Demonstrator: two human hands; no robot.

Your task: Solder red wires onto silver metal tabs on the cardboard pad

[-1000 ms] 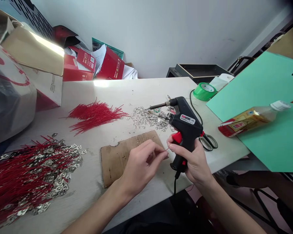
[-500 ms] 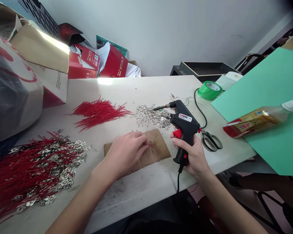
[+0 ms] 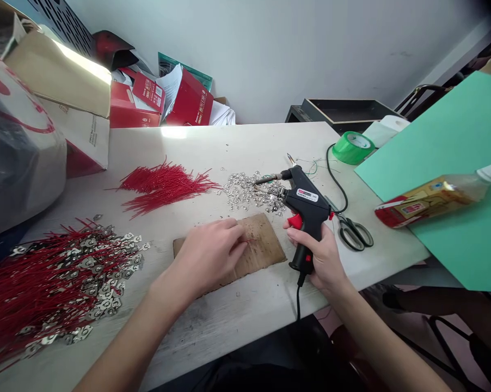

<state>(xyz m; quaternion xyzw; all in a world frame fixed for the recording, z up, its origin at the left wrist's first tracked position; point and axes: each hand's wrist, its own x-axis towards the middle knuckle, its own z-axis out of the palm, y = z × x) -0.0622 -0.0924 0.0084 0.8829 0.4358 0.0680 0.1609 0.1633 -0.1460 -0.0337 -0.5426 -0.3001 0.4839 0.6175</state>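
My left hand [image 3: 215, 251] is closed over a piece of brown cardboard [image 3: 265, 245], its thumb and fingers pinched at the end of a thin red wire [image 3: 251, 240]. My right hand [image 3: 326, 255] grips the handle of a black soldering gun [image 3: 310, 207] with a red trigger. The gun's tip points left, above a scatter of small silver metal parts [image 3: 245, 190]. Left of these lies a bundle of red wires [image 3: 167, 185]. At the lower left is a large pile of red wires with silver metal pieces on their ends [image 3: 94, 277].
Scissors [image 3: 355, 234] lie right of the gun, near its black cable. Behind them is green tape [image 3: 353, 148]. A bottle [image 3: 437, 198] rests on a green board [image 3: 453, 136]. A plastic bag [image 3: 20, 152] and boxes [image 3: 88, 136] stand at the left.
The view has shifted slightly. My left hand stays pinched over the cardboard, and my right hand still holds the soldering gun in nearly the same place.
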